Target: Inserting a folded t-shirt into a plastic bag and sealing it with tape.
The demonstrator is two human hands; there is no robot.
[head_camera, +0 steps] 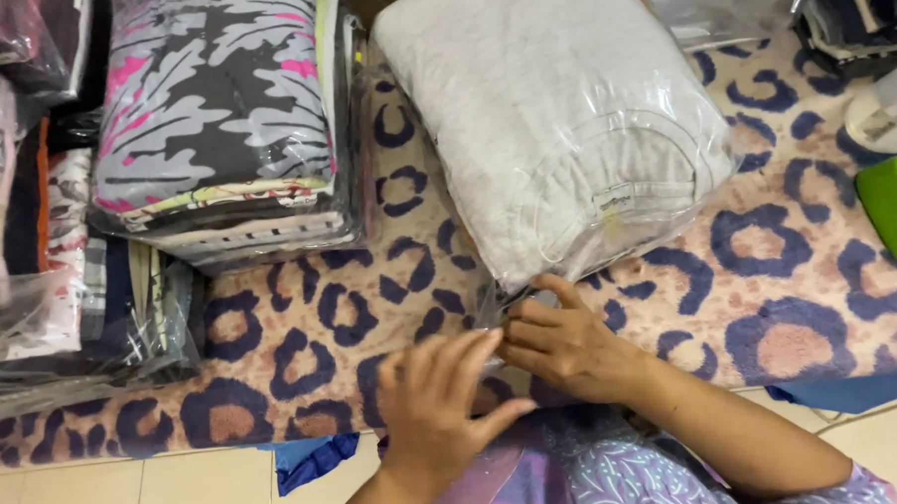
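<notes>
Grey sweater (553,119) is already inside its clear bag (490,305) on the spotted rug (768,291); the bag's open flap, not yet shut, is pinched by the right hand (566,347) and left hand (439,401).

The grey sweatshirt (553,109) is soft, matt knit cloth sealed in a clear, glossy plastic bag (500,305) that crinkles at its open edge. Beneath it, the leopard-print rug (767,271) looks plush and fuzzy. At ten o'clock, the stack of folded garments (215,121) is printed cloth under shiny plastic film.
</notes>
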